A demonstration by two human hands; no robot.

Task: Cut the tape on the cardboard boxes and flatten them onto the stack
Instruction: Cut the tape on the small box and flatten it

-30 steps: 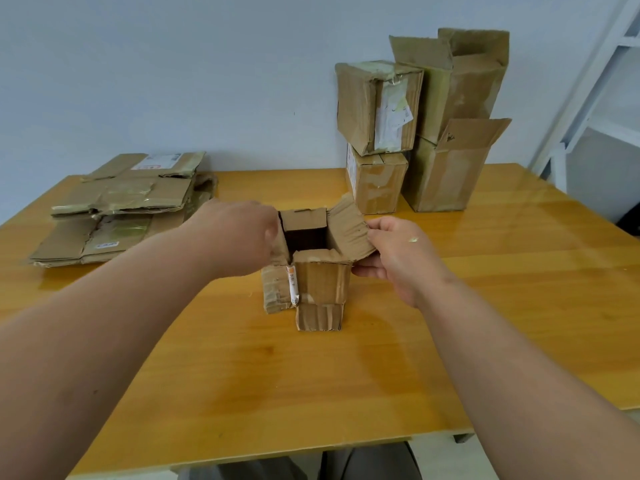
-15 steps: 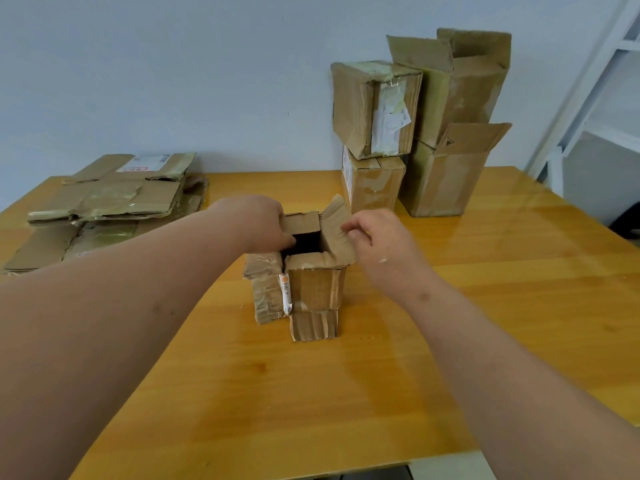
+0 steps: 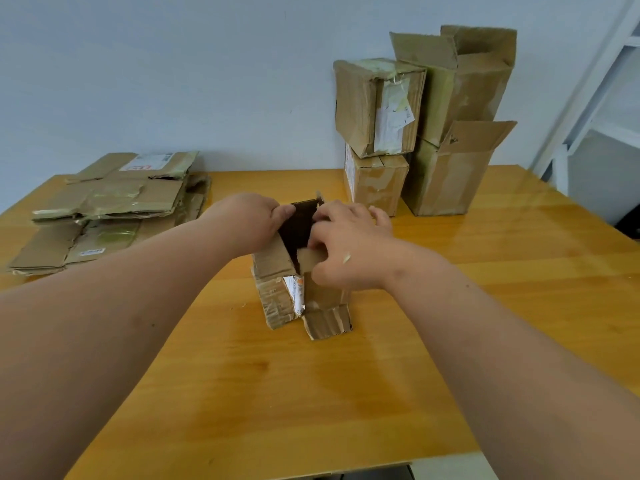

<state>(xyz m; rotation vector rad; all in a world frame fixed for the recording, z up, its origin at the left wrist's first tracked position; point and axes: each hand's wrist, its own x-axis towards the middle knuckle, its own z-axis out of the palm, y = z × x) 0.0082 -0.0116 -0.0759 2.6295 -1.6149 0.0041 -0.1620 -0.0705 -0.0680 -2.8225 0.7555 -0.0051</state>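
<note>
Head view: at about ten o'clock, far left on the table (image 3: 311, 393), lies the stack (image 3: 107, 209) of flat boxes, with a white label on its top piece. It sits well apart from the hands.

Next comes the left hand (image 3: 249, 220). It grips the left side of the small box (image 3: 298, 271), with the thumb hooked over the top edge and the fingers curled round the wall.

The small box stands in the middle of the table, at about twelve o'clock from the person. Its top is open and dark inside. Its flaps are bent and crumpled, and a white label runs down its front corner. One bottom flap sticks out on the table toward six o'clock.

The right hand (image 3: 349, 247) is on the right side of the box. Its fingers curl over the top edge and pinch a small flap at the near corner.

At about one o'clock, by the wall, four more boxes (image 3: 426, 133) stand in two piles that touch. The two tall ones on the right have open flaps. At two o'clock, past the table edge, is a white shelf (image 3: 609, 98).
</note>
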